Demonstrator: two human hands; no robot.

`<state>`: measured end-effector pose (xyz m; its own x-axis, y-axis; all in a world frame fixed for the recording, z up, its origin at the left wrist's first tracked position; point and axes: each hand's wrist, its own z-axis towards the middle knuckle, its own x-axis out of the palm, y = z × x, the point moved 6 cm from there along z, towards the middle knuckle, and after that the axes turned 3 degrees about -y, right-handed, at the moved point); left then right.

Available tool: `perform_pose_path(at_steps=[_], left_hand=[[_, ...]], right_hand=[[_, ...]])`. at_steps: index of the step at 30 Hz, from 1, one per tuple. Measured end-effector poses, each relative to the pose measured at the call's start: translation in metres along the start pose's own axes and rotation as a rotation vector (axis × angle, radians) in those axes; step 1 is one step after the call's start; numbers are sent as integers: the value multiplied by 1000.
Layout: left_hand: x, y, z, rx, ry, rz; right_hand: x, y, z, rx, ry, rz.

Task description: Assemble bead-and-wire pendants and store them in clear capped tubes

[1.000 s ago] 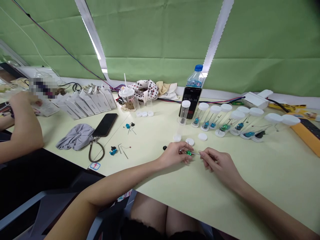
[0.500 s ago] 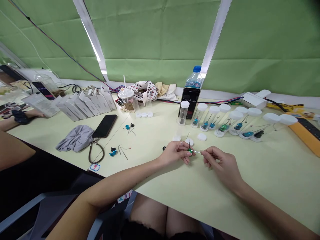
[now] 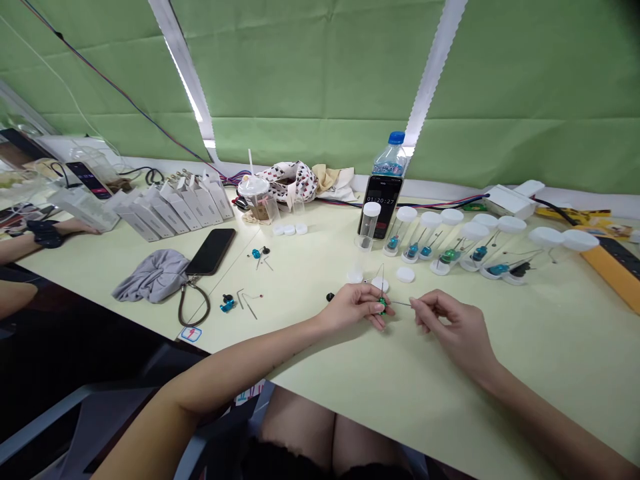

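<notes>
left hand (image 3: 357, 307): fingers pinched shut on small green piece (image 3: 383, 304), low over the bench (image 3: 500, 373)
right hand (image 3: 450, 323): fingers closed on thin wire (image 3: 401, 303) coming off it
step: wire being pulled straight, probably
needed next: a steady, gentle pinch

Pale green table (image 3: 500, 373) with black phone (image 3: 211, 249), grey cloth (image 3: 150, 275), loose white caps (image 3: 405, 274), row of capped tubes (image 3: 450, 243)

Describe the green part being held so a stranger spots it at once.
On the pale table, just in front of the row of white-capped tubes, the left hand pinches a tiny green part, the right hand its thin wire. The other green one sits inside a tube; this one is held.
</notes>
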<state>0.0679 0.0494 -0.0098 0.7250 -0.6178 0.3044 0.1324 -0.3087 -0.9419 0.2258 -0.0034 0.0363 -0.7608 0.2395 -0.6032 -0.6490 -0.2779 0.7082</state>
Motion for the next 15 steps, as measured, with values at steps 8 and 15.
perform_pose_path(at_steps=[8, 15], left_hand=[[5, -2, -1, -25, 53, -38], [5, -3, -3, -33, 59, -27]], right_hand=[[1, 19, -16, -609, -69, -493], [2, 41, -23, -880, -89, -599]])
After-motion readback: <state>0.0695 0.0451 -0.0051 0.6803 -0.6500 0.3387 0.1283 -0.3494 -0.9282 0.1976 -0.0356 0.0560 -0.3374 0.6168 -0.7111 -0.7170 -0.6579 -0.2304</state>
